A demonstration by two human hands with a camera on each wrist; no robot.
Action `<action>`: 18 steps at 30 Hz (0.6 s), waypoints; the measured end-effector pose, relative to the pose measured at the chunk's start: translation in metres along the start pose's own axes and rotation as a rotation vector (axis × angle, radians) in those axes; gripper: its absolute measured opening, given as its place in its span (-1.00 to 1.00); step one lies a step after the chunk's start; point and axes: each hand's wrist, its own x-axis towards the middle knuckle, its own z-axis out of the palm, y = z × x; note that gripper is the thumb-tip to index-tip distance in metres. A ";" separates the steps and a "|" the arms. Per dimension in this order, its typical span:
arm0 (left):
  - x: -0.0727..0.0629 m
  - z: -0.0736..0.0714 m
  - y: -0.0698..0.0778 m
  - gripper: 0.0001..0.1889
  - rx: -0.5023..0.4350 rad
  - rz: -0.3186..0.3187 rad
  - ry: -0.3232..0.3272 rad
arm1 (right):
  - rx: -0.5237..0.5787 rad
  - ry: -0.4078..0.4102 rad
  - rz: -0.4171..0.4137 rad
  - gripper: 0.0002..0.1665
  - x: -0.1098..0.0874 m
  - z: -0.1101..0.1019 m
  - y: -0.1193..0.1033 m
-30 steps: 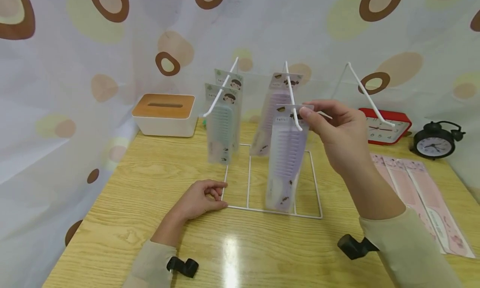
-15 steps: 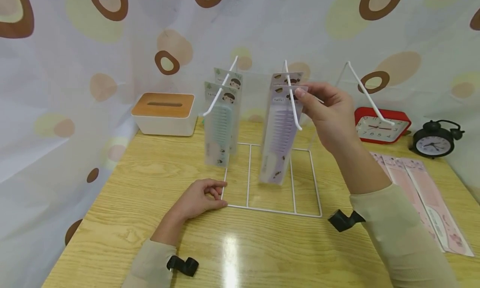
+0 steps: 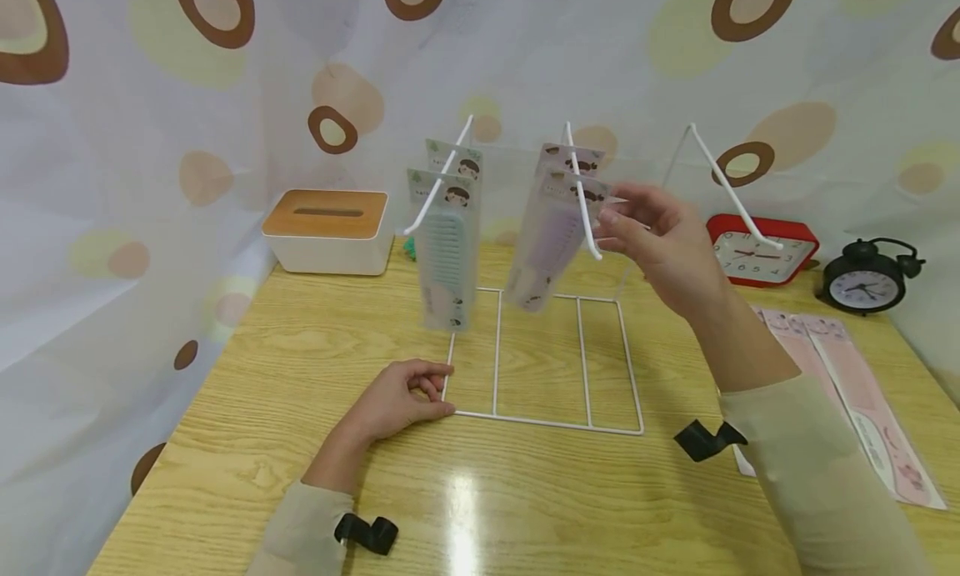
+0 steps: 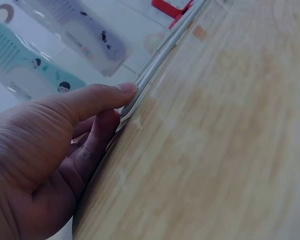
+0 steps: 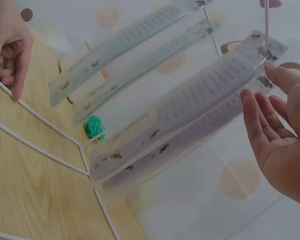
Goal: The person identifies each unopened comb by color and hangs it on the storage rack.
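A person's right-hand grip is released: thumb and fingers stand apart beside the upper edge of a flat, clear-plastic sleeve holding a lilac comb, the front purple pack; contact there cannot be confirmed. Half a second ago, the thumb pinched this pack's printed header and the pack hung nearly straight; now it hangs tilted, lower end swung back toward the rear purple pack. Both hang from the white middle arm of a white wire display rack. This indicates that the pack is seated and its weight transferred to the arm. The left-hand grip remains pinched on the rack's front left base corner, apparently steadying it against the pale wood-grain surface. Two teal comb packs hang from the left arm. Long pink comb packs lie on the surface at right, not hung.
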 end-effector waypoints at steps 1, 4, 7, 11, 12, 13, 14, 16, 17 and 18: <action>0.000 0.000 0.000 -0.41 0.004 0.001 0.000 | -0.014 -0.004 0.004 -0.56 -0.001 -0.004 0.003; 0.000 0.000 0.001 -0.41 0.005 0.004 0.004 | -0.072 -0.010 0.019 -0.53 -0.005 -0.017 0.015; 0.000 0.000 0.002 -0.41 0.000 0.008 0.006 | -0.154 -0.003 0.064 -0.52 -0.010 -0.032 0.027; 0.000 0.001 0.001 -0.41 0.003 0.006 0.006 | -0.300 0.019 0.150 -0.46 -0.016 -0.054 0.045; 0.001 0.000 0.001 -0.41 0.006 0.007 0.006 | -0.334 0.020 0.161 -0.46 -0.017 -0.060 0.050; 0.001 0.000 0.000 -0.41 0.007 0.008 0.006 | -0.358 0.021 0.169 -0.45 -0.018 -0.066 0.056; 0.001 0.000 0.000 -0.41 0.009 0.009 0.006 | -0.367 0.021 0.169 -0.45 -0.019 -0.072 0.062; 0.002 0.000 -0.001 -0.41 0.009 0.012 0.006 | -0.359 0.015 0.159 -0.47 -0.021 -0.084 0.074; 0.002 0.000 -0.001 -0.41 0.007 0.011 0.005 | -0.357 0.005 0.149 -0.48 -0.021 -0.091 0.080; 0.001 0.000 -0.001 -0.41 0.005 0.009 0.005 | -0.366 0.003 0.148 -0.48 -0.022 -0.098 0.086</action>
